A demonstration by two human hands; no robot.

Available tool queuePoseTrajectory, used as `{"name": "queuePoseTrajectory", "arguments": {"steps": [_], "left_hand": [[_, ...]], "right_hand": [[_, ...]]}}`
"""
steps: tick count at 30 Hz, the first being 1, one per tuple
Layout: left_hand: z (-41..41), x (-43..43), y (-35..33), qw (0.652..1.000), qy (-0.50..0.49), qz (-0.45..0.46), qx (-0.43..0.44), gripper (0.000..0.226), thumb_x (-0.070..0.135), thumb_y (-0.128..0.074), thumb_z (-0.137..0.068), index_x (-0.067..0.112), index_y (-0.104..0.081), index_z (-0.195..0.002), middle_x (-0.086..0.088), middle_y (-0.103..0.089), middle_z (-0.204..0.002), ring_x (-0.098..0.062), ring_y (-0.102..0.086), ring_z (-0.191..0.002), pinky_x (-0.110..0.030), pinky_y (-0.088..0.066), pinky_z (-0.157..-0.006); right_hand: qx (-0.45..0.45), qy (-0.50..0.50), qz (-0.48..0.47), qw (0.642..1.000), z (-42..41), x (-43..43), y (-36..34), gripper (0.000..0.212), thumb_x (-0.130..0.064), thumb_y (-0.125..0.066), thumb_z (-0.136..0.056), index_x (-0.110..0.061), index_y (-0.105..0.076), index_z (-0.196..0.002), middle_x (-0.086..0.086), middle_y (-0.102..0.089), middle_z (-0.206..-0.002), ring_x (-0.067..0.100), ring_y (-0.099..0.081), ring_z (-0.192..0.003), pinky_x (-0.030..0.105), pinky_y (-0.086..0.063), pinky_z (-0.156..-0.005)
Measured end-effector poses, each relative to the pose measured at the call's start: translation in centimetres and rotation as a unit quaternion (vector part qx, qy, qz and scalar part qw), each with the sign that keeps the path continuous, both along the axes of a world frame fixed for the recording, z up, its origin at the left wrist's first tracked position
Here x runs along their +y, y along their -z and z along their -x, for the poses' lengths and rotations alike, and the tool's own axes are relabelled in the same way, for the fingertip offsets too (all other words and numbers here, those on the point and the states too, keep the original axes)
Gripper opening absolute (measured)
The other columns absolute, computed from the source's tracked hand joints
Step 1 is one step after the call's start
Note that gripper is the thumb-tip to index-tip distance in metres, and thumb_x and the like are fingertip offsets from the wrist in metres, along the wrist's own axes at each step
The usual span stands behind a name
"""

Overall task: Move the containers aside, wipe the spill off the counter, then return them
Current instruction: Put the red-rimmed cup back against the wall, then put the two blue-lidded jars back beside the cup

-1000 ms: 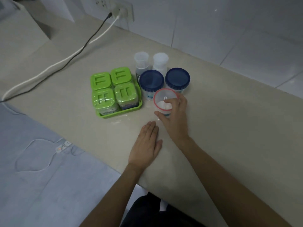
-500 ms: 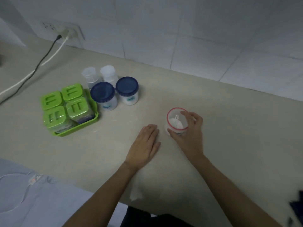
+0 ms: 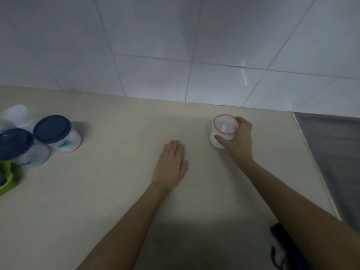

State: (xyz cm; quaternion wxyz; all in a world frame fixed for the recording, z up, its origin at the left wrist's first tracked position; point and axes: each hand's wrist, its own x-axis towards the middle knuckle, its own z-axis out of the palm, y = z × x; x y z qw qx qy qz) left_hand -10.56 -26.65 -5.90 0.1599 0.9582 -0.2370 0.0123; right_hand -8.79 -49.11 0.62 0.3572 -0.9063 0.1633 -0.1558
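My right hand (image 3: 238,141) grips a small white container with a red rim (image 3: 222,127), which stands upright on the beige counter (image 3: 116,191) near the back wall. My left hand (image 3: 172,162) lies flat, palm down, on the counter to the left of it and holds nothing. Two white jars with dark blue lids (image 3: 56,132) (image 3: 19,147) stand at the far left. Behind them is a clear-capped bottle (image 3: 17,114). The corner of the green tray (image 3: 6,180) shows at the left edge. No spill is visible in this blurred view.
A white tiled wall (image 3: 175,45) rises behind the counter. A grey metal surface (image 3: 331,152) adjoins the counter on the right. A dark blue object (image 3: 280,250) lies at the lower right, partly hidden by my right forearm.
My right hand has carried the red-rimmed container from beside the blue-lidded jars far to the right. The view has swung right, so the tray and jars now sit at the left edge.
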Motion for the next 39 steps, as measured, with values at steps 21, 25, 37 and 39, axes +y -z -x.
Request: {"name": "queuePoseTrajectory", "arguments": {"steps": [21,25,37,39], "left_hand": [[-2.2,-0.4,1.9,0.993,-0.084,0.086,0.02,0.063,0.05,-0.037,-0.094,0.005,-0.041,-0.138,-0.012,-0.04,-0.147,-0.025,-0.03,-0.14,-0.036,-0.017,-0.118],[-2.1,-0.1,1.0,0.998,-0.032,0.057,0.019,0.061,0.046,-0.036,-0.094,0.003,-0.044,-0.136,-0.016,-0.044,-0.145,-0.031,-0.036,-0.137,-0.037,-0.016,-0.116],[2.6,13.3,-2.9,0.995,-0.022,-0.092,-0.02,0.061,0.045,-0.032,-0.095,0.001,-0.046,-0.135,-0.02,-0.048,-0.141,-0.035,-0.043,-0.133,-0.039,-0.013,-0.119],[2.9,16.6,-4.4,0.991,-0.036,-0.115,-0.054,0.056,0.04,-0.036,-0.093,0.001,-0.052,-0.129,-0.019,-0.055,-0.135,-0.033,-0.05,-0.127,-0.045,-0.027,-0.113]], "right_hand": [[0.093,0.03,0.191,0.977,-10.0,-4.7,1.6,0.095,-0.046,-0.063,-0.082,-0.002,-0.01,-0.148,0.016,-0.015,-0.157,0.029,-0.014,-0.146,0.052,-0.015,-0.118],[0.088,-0.012,0.257,0.962,-5.5,-4.4,-0.1,0.089,-0.037,-0.062,-0.085,-0.003,-0.01,-0.148,0.013,-0.016,-0.158,0.025,-0.011,-0.147,0.044,-0.008,-0.119],[0.162,-0.298,0.239,0.91,1.8,10.4,-2.3,0.063,-0.025,-0.055,-0.089,-0.009,-0.028,-0.144,0.011,-0.037,-0.148,0.027,-0.04,-0.132,0.034,-0.024,-0.114],[0.158,-0.331,0.233,0.901,1.2,14.1,-2.7,0.062,-0.026,-0.054,-0.09,-0.009,-0.028,-0.144,0.01,-0.037,-0.147,0.027,-0.041,-0.131,0.034,-0.028,-0.113]]}}
